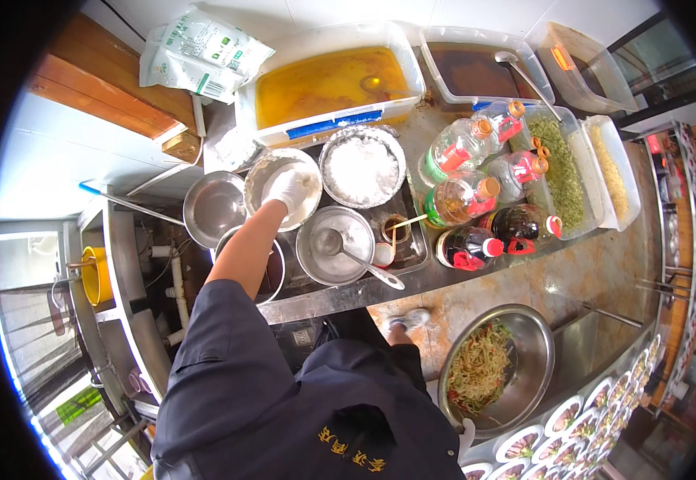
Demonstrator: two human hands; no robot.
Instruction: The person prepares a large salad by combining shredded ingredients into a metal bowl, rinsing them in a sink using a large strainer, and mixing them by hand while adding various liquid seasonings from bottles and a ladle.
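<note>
My left hand [291, 189], in a white glove, reaches into a metal bowl of white powder [307, 217]; its fingers are partly lost against the white, so I cannot tell whether they pinch anything. At my right side, my gloved right hand [466, 433] grips the rim of a large stainless-steel bowl [530, 384]. Shredded vegetables [478, 369] with green and red pieces lie in that tilted bowl. Beside the left hand stand an empty-looking metal bowl [213, 207] and a bowl heaped with white granules [363, 165]. A metal ladle [363, 261] rests in another bowl [309, 264].
Plastic tubs hold yellow oil [330, 84] and dark liquid [474, 72]. Several bottles [462, 198] crowd the counter's right part, near a tub of green flakes [554, 168]. A small jar [397, 229] holds a stick. Rows of filled white bowls [563, 415] stand at lower right.
</note>
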